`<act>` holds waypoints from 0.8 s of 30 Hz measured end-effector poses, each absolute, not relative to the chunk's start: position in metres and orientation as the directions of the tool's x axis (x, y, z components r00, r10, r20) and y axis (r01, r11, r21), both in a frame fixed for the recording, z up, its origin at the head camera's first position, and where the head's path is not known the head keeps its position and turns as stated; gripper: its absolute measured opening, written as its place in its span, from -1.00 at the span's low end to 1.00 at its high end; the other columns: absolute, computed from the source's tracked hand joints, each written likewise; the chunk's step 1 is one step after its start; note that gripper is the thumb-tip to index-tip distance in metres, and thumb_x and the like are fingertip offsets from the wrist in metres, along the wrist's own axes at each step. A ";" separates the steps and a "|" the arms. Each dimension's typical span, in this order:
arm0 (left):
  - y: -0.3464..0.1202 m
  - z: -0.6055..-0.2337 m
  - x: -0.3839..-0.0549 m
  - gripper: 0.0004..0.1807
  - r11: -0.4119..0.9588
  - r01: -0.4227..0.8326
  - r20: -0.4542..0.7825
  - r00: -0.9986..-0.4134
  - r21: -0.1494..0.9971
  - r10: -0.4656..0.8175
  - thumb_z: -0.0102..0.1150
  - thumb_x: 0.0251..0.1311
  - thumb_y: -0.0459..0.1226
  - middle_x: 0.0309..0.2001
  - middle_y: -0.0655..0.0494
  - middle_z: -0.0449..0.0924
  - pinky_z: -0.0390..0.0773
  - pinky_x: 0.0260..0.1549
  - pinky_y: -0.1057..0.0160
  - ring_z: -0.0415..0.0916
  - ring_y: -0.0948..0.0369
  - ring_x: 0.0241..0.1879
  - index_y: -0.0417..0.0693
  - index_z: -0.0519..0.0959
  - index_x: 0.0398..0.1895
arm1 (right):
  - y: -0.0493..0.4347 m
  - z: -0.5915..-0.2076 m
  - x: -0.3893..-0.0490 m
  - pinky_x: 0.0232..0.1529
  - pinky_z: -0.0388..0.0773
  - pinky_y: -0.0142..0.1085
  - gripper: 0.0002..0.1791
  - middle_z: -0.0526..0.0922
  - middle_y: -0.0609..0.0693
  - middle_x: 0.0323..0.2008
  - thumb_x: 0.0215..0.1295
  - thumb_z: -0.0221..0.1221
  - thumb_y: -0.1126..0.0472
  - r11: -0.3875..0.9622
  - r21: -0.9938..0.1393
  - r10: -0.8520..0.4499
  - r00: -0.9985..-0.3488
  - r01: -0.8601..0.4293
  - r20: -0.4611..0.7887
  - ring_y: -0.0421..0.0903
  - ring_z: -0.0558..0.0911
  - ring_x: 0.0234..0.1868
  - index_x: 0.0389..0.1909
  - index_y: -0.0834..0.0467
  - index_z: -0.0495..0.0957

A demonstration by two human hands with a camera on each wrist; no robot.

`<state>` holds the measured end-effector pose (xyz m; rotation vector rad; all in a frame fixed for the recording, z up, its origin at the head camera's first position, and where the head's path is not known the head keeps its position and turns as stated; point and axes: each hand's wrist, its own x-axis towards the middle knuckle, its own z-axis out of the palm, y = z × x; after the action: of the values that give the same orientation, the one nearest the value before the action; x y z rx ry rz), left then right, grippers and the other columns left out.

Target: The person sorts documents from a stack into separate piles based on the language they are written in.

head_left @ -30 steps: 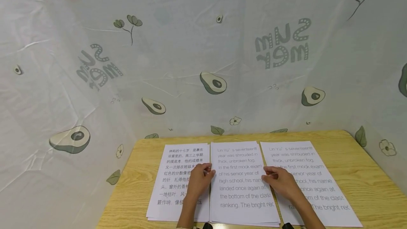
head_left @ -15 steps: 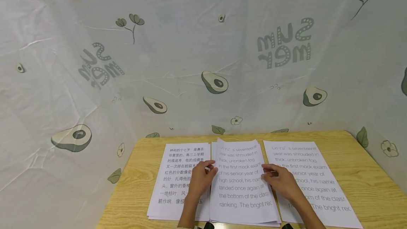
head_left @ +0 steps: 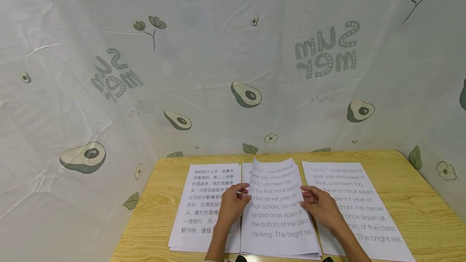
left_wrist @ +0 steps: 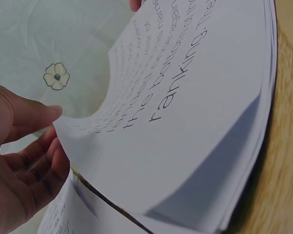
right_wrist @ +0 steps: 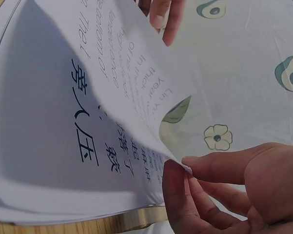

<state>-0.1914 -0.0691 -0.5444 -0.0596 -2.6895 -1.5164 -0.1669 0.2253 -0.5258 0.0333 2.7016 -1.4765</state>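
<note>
In the head view a printed English sheet [head_left: 274, 217] is raised off the middle paper stack, its far edge curling up. My left hand [head_left: 232, 205] pinches its left edge between thumb and fingers; the left wrist view shows that hand [left_wrist: 27, 156] on the bowed sheet [left_wrist: 175, 156]. At the opposite edge, my right hand [head_left: 320, 206] pinches the same sheet. The right wrist view shows the right hand's [right_wrist: 219, 190] thumb and forefinger on the paper edge, with a sheet of Chinese text [right_wrist: 44, 141] exposed underneath.
A stack of Chinese pages [head_left: 182, 237] lies to the left, partly under the left hand and forearm. English pages [head_left: 386, 248] lie to the right, overlapped by the right forearm. All are on a wooden table [head_left: 138, 233] before an avocado-print cloth [head_left: 204, 68].
Both hands have lifted the top English sheet of the middle stack. It lay flat before; its far left corner now curls upward, showing the page below. The left hand has shifted slightly right.
</note>
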 end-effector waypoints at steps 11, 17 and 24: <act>-0.066 -0.547 -0.193 -0.51 0.537 0.082 0.107 -0.994 0.840 -0.016 0.38 0.20 -0.53 -0.15 0.15 0.70 0.64 -0.18 0.40 0.62 0.35 -0.21 -0.06 0.72 0.21 | 0.226 -0.527 -0.167 -0.11 0.63 -0.51 -0.41 0.73 0.21 0.09 0.37 0.35 0.32 0.511 -0.856 -0.009 -0.996 0.076 -0.094 -0.05 0.76 0.00 0.39 0.37 0.52; -0.068 -0.545 -0.193 -0.51 0.525 0.075 0.105 -0.994 0.848 -0.028 0.37 0.21 -0.53 -0.12 0.10 0.72 0.67 -0.17 0.39 0.66 0.31 -0.18 -0.06 0.72 0.22 | 0.229 -0.526 -0.168 -0.10 0.64 -0.50 -0.41 0.72 0.23 0.11 0.38 0.34 0.34 0.475 -0.876 -0.014 -0.995 0.084 -0.104 -0.04 0.76 0.02 0.41 0.36 0.50; -0.074 -0.540 -0.194 -0.51 0.444 0.045 0.079 -0.995 0.895 -0.058 0.40 0.21 -0.52 -0.08 0.06 0.74 0.69 -0.23 0.40 0.67 0.28 -0.17 -0.08 0.72 0.22 | 0.234 -0.527 -0.170 -0.14 0.72 -0.37 -0.36 0.65 0.31 0.18 0.44 0.31 0.33 0.341 -0.930 -0.025 -0.988 0.136 -0.153 -0.15 0.74 -0.04 0.49 0.36 0.41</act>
<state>-0.1941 -0.0745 -0.5401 0.0115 -2.5855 -1.6066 -0.1701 0.2345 -0.5271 0.1020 2.4544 -1.7239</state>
